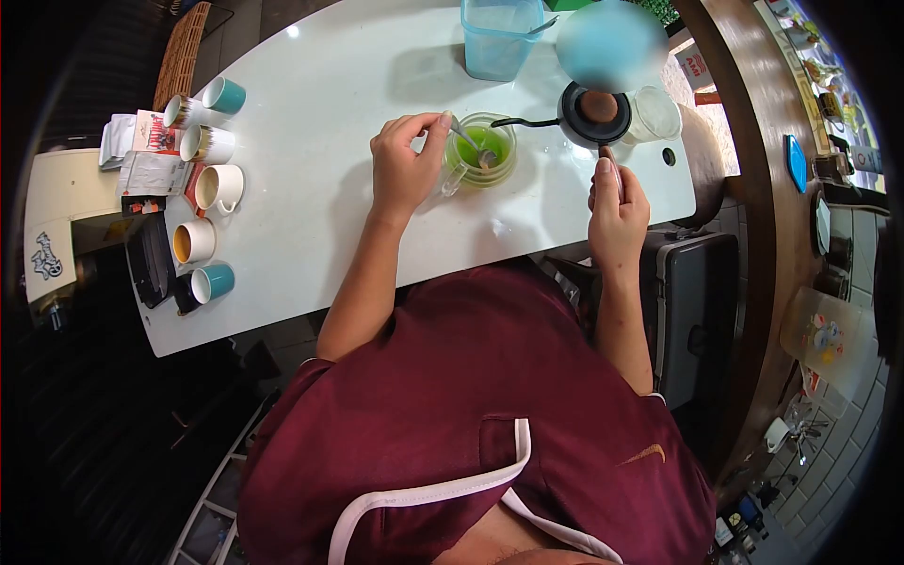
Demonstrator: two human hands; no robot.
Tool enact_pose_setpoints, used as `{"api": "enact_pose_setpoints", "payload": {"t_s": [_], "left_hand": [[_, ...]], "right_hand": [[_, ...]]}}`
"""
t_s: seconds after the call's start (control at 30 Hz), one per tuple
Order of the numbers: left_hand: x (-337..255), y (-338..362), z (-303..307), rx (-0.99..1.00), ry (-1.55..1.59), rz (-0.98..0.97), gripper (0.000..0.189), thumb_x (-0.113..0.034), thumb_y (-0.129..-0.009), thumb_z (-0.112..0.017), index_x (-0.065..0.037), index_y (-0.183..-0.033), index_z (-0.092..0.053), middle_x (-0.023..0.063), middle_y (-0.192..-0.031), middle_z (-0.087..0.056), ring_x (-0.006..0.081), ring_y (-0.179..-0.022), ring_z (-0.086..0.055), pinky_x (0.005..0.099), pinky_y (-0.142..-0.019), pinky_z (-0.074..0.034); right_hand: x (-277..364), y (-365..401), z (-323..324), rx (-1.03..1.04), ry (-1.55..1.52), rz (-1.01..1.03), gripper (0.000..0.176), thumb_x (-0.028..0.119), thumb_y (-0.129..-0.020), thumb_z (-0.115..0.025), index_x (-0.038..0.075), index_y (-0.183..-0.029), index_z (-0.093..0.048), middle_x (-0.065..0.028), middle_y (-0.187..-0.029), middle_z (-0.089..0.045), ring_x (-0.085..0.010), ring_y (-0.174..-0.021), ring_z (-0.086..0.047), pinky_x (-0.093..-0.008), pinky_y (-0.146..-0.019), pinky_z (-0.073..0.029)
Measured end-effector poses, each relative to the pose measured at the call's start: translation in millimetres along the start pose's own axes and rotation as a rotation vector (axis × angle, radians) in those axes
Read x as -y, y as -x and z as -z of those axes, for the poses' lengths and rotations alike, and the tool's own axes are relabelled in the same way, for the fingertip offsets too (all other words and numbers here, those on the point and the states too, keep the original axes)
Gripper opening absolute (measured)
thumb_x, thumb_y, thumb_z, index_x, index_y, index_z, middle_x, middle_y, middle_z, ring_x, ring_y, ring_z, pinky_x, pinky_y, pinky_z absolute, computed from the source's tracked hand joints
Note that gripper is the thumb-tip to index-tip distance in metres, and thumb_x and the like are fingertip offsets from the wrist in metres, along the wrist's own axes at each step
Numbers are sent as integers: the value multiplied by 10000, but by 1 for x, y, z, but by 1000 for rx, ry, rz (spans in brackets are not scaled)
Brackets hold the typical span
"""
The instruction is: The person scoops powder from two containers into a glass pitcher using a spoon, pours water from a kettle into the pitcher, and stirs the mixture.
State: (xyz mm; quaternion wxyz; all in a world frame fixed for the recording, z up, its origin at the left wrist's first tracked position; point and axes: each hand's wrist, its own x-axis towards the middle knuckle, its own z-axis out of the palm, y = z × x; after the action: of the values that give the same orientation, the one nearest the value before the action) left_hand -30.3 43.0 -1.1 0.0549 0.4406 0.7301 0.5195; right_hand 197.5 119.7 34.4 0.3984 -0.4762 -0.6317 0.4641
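Note:
My left hand pinches the handle of a metal spoon, whose bowl end dips into green liquid in a clear glass mug. The mug stands on the white table, its handle toward my left hand. My right hand is closed around the handle of a black kettle-like pot with a brown knob on its lid. From the pot a thin dark spout reaches left to the mug's rim. Whether any liquid flows from it cannot be seen.
On the white table, several cups stand along the left edge, including a teal cup, beside packets and a black case. A clear blue container stands at the back; a glass jar stands right of the pot.

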Motion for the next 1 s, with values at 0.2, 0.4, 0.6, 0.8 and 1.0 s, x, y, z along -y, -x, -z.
{"api": "enact_pose_setpoints", "payload": {"t_s": [0.2, 0.4, 0.6, 0.8, 1.0], "left_hand": [[-1, 0, 3, 57, -14, 59, 242, -252, -884, -662, -16, -916, -709, 74, -836, -690, 165, -795, -603, 288, -763, -473], [2, -1, -4, 55, -15, 17, 169, -245, -834, -689, -80, -803, -709, 23, -786, -691, 181, -791, -611, 338, -780, -426], [6, -7, -5, 111, -99, -50, 139, -232, -820, -693, -99, -788, -712, 1, -795, -690, 179, -860, -595, 344, -847, -358], [1, -9, 1, 118, -220, -176, 121, -217, -817, -688, -103, -792, -720, 5, -791, -687, 185, -846, -589, 343, -829, -357], [-5, -12, 0, 59, -274, -276, 102, -199, -821, -684, -109, -812, -731, 1, -784, -683, 186, -825, -583, 337, -818, -363]], "right_hand": [[-2, 5, 6, 32, 19, -11, 289, 241, -983, -529, -7, -839, -563, 44, -660, -446, -29, -574, -387, -202, -506, -317], [3, 9, 9, 23, 52, -16, 288, 241, -982, -530, -6, -837, -562, 44, -659, -448, -27, -573, -383, -201, -506, -313], [3, 5, 9, -12, 54, -2, 287, 241, -981, -532, 0, -826, -558, 47, -657, -447, -26, -573, -381, -202, -506, -308], [2, 0, 9, -9, 35, 4, 287, 244, -974, -546, -39, -962, -592, 20, -688, -504, -37, -616, -423, -207, -550, -347], [3, -2, 8, -6, 35, 8, 352, 248, -965, -560, -77, -1079, -628, -11, -719, -566, -51, -653, -467, -215, -591, -387]]}}
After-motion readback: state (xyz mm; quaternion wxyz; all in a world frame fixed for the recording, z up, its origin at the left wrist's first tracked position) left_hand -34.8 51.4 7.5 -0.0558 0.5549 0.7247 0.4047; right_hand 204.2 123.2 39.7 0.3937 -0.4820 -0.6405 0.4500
